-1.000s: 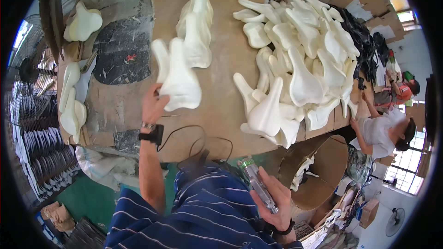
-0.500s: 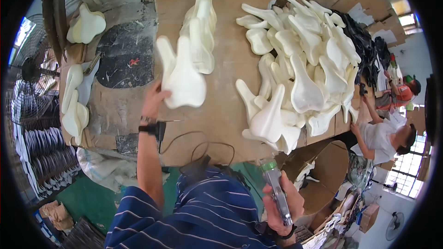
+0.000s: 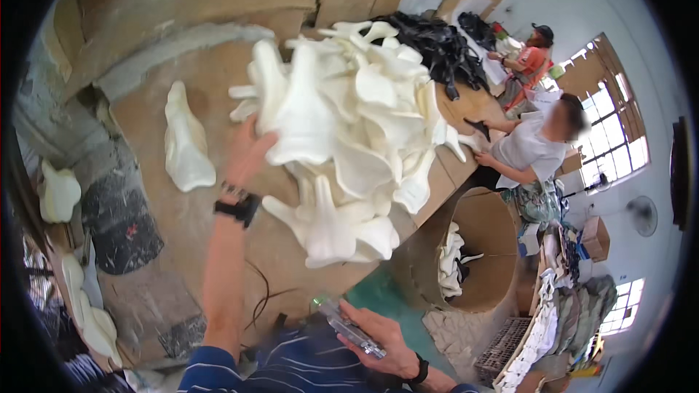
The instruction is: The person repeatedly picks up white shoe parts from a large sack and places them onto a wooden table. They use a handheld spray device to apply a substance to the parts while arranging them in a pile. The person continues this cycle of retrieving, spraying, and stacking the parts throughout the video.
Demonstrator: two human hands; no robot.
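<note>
My left hand (image 3: 250,151) is closed on the near edge of two cream foam bicycle saddle pads (image 3: 302,120), held close together with their noses pointing away. They lie over or against the left side of a big heap of similar pads (image 3: 364,153); whether they rest on it I cannot tell. Low in front of my body, my right hand (image 3: 382,335) grips a grey metal hand tool (image 3: 357,333) with a green end. Left of my left hand, a short row of overlapping saddle pads (image 3: 188,149) lies on the cardboard-covered table (image 3: 240,240).
More pads lie along the left edge (image 3: 87,309), beside a dark worn patch (image 3: 124,218). A thin cable (image 3: 262,298) lies near me. Black sheet material (image 3: 437,51) is behind the heap. A large cardboard drum (image 3: 502,247) stands right; two people work beyond.
My view has swung right. My left hand has carried the two saddle pads from beside the row across to the heap. My right hand still holds the tool.
</note>
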